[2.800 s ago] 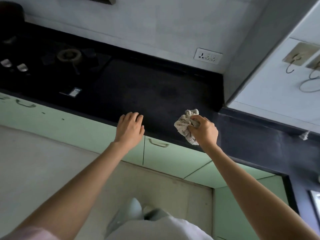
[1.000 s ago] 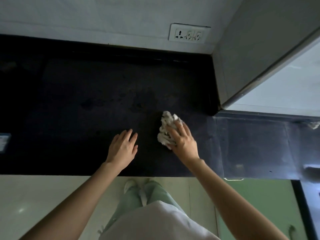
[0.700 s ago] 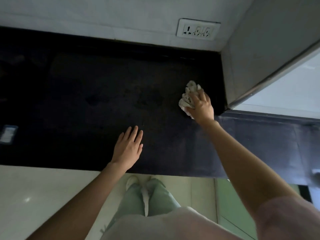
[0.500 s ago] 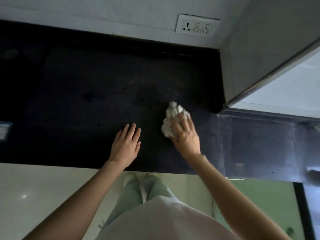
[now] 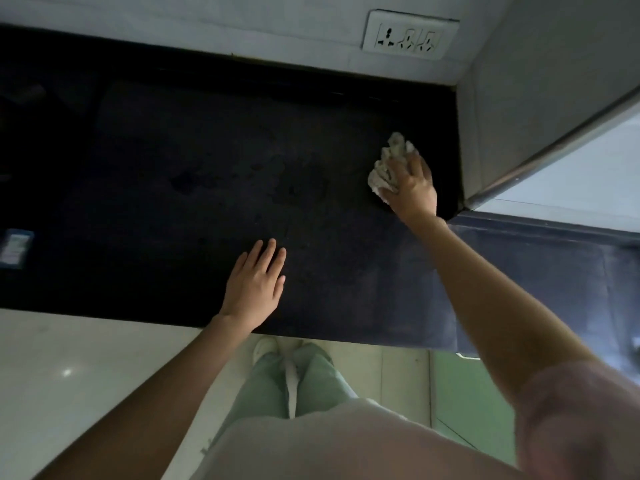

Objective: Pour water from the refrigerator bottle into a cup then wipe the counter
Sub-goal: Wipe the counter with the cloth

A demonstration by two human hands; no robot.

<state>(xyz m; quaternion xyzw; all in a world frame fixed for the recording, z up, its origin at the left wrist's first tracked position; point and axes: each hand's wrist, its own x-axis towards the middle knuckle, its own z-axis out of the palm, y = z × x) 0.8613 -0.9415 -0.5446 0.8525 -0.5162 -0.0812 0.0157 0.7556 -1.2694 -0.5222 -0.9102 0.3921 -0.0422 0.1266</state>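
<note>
A crumpled white cloth (image 5: 382,171) lies on the black counter (image 5: 166,209), far right, close to the corner by the grey side wall. My right hand (image 5: 414,188) covers the cloth from behind, with its fingers bent over it, and holds it down against the counter. My left hand (image 5: 254,285) rests flat on the counter near the front edge, fingers straight and together. Faint damp marks show in the middle of the counter. No bottle or cup is in view.
A white wall socket (image 5: 408,34) sits above the counter's back edge. A grey side wall (image 5: 540,91) closes off the counter on the right. A small pale label (image 5: 14,244) lies at the far left. Green cabinet fronts (image 5: 464,400) and pale floor are below.
My right hand has swept the cloth from the middle-front of the counter out to the far right, near the corner. My left hand has stayed flat in place.
</note>
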